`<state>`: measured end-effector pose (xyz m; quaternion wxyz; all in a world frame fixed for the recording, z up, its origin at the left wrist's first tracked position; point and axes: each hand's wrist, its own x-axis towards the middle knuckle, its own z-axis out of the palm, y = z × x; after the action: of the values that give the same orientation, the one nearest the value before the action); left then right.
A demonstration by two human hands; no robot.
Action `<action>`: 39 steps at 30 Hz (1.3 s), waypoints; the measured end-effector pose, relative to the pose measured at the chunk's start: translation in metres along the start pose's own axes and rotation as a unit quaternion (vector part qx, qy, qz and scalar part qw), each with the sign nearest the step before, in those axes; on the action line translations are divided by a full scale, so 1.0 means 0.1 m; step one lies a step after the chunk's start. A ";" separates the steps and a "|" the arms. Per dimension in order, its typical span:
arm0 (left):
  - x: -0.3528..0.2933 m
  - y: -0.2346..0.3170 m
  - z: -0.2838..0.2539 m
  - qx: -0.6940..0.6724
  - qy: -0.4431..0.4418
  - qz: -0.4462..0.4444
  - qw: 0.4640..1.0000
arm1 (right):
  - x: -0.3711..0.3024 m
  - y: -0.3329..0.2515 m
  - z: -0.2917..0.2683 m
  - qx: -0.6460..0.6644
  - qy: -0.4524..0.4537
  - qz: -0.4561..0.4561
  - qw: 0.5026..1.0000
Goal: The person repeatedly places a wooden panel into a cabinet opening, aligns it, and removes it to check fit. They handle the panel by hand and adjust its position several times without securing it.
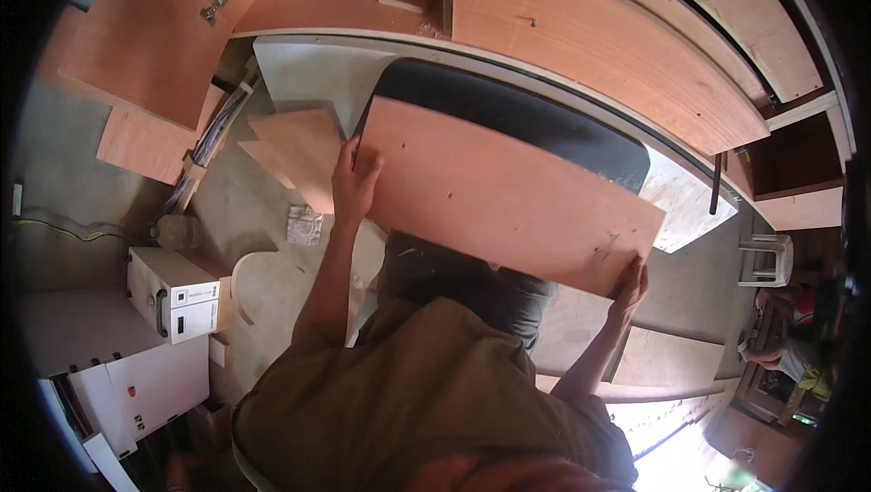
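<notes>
A long reddish-brown plywood panel [508,197] is held up in front of me, slanting down from left to right. My left hand [357,179] is closed on its left end, the thumb lying over the face. At the lower right corner my right hand [631,288] grips the edge. Small dark marks and a pencilled scribble show on the panel's face. Behind it lies a dark, rounded-corner board or pad [517,116], partly hidden by the panel, on a whitish surface [308,75].
A wooden cabinet [599,57] runs along the far side, its door [150,48] with metal hinges at far left. Plywood offcuts [295,147] lie left of me. A white box-shaped unit [177,292] stands lower left. At right are a white plastic stool [767,261] and another person.
</notes>
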<state>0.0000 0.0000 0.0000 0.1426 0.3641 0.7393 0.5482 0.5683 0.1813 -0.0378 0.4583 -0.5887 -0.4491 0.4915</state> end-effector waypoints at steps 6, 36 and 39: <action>0.23 0.83 0.05 -0.128 0.024 0.035 0.991 | 0.09 -0.35 -0.06 0.064 0.053 -0.054 0.995; -0.19 1.20 0.51 -0.288 0.064 0.484 0.824 | 0.02 -0.64 0.00 0.417 0.102 -0.259 0.865; -0.16 1.19 0.45 -0.286 0.013 0.462 0.839 | 0.07 -0.68 -0.07 0.425 0.091 -0.269 0.859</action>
<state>0.0841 0.0369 0.0900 -0.0391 0.5996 0.2971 0.7421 0.5702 0.1993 0.0282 0.8174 -0.2352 -0.2940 0.4360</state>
